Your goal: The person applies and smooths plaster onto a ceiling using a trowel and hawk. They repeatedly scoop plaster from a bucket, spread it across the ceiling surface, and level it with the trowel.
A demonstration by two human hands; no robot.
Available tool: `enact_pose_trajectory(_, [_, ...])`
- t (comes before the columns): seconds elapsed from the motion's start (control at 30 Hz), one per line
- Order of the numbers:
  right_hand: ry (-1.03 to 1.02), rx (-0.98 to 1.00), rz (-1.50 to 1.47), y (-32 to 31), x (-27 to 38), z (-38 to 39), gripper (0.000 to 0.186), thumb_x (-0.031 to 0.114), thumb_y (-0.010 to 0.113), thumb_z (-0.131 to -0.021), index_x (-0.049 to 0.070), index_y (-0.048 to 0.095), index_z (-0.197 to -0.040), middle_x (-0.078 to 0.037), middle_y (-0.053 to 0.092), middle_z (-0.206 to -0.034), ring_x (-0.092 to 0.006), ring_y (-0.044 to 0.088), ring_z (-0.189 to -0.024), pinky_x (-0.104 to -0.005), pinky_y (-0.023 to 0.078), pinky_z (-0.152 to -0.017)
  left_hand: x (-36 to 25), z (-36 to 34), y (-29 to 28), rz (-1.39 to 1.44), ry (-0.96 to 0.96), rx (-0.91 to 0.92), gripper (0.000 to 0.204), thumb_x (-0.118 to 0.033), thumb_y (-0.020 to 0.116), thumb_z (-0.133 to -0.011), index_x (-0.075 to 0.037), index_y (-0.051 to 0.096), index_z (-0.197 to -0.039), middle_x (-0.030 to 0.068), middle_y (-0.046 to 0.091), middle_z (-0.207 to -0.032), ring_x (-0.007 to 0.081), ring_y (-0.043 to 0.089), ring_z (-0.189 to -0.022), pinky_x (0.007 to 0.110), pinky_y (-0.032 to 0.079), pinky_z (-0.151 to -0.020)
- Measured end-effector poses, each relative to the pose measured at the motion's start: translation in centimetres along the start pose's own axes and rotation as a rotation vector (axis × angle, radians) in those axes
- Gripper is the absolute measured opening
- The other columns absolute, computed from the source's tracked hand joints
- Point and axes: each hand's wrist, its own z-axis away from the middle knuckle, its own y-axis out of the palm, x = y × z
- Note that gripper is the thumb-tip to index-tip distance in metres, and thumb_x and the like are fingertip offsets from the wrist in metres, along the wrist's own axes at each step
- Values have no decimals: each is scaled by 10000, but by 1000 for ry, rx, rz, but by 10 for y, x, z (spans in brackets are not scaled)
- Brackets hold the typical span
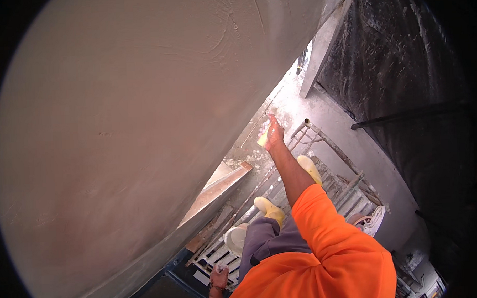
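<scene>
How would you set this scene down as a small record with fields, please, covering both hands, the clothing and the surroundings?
Right hand: stretched forward, closed on a pale yellow piece, perhaps a sponge
Left hand: lowered near a round off-white bucket; whether it holds anything is unclear
Clothing: bright orange top, greyish-purple trousers, yellow boots
Left side: broad grey-brown wall surface, with curved marks near the top
Right side: dark wrinkled sheeting
Beside the boots: rusty metal tube frame
</scene>
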Motion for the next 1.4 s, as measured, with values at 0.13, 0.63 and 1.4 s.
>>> enact_pose_trajectory(0.13, [-106,21,19,7,0,-9,339,456,695,-925,171,648,-1103,11,511,-741,-149,522,-587,-348,440,-495,48,-3,-41,32,-83,27,560,-292,732,-879,33,587,-1310,93,677,-938,156,625,-764,303,527,-689])
enact_pose_trajectory(0.63, [-219,154,-15,82,55,103,203,311,711,-953,147,592,-942,15,461,-579,-134,462,-440,-312,397,-396,62,-57,-48,-97,33,114,674,-309,730,-880,15,499,-1424,196,701,-1197,255,677,-1079,364,523,-925])
enact_pose_trajectory(1.4, [-1669,753,771,155,-43,446,276,191,811,-804,34,600,-889,-124,654,-791,-303,687,-684,-379,550,-602,45,-127,-90,43,372,25,577,-245,745,-882,-17,544,-1373,108,717,-1083,185,662,-917,325,533,-844])
